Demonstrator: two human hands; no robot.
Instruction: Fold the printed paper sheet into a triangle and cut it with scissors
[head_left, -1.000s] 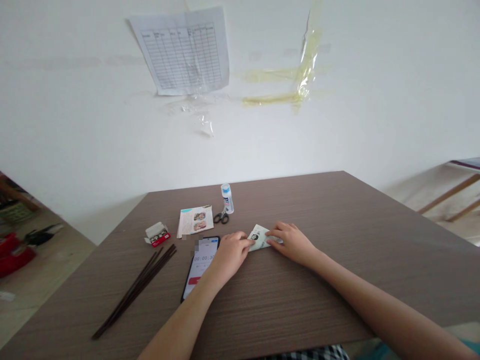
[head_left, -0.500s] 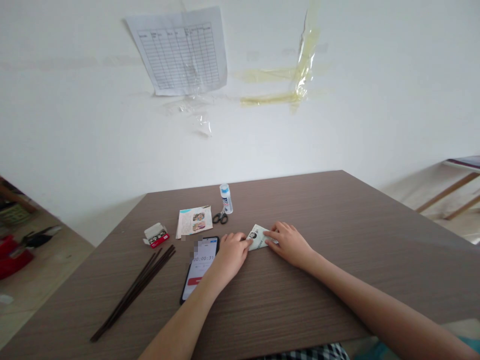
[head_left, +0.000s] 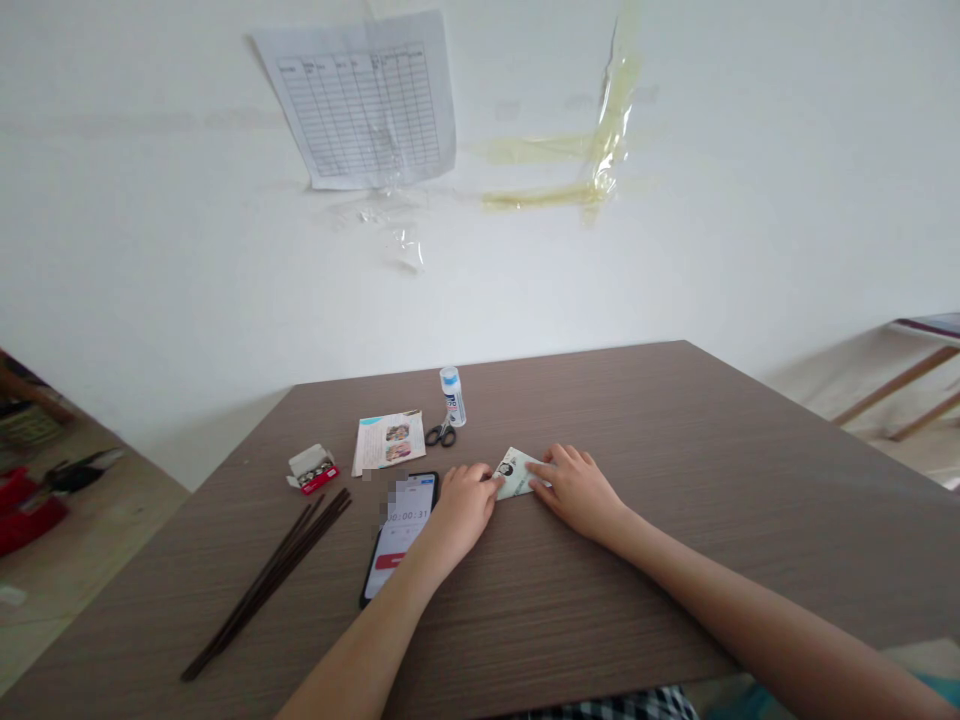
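Observation:
A small piece of folded printed paper (head_left: pixel 516 474), pale with a dark drawn figure on it, lies on the table between my two hands. My left hand (head_left: pixel 469 505) holds its left edge, fingertips pressed down there. From the other side my right hand (head_left: pixel 579 490) grips the right part, with its thumb and fingers over the surface, hiding that end. To the left of my left hand a phone (head_left: pixel 394 545) displays a running timer, partly covered by my forearm.
Black-handled scissors (head_left: pixel 441 435) lie beside an upright white glue bottle (head_left: pixel 452 398). Left of them are a printed sheet (head_left: pixel 388 442), an opened small red-and-white box (head_left: pixel 315 470) and several dark thin sticks (head_left: pixel 274 580). The brown table (head_left: pixel 712 450) meets a white wall.

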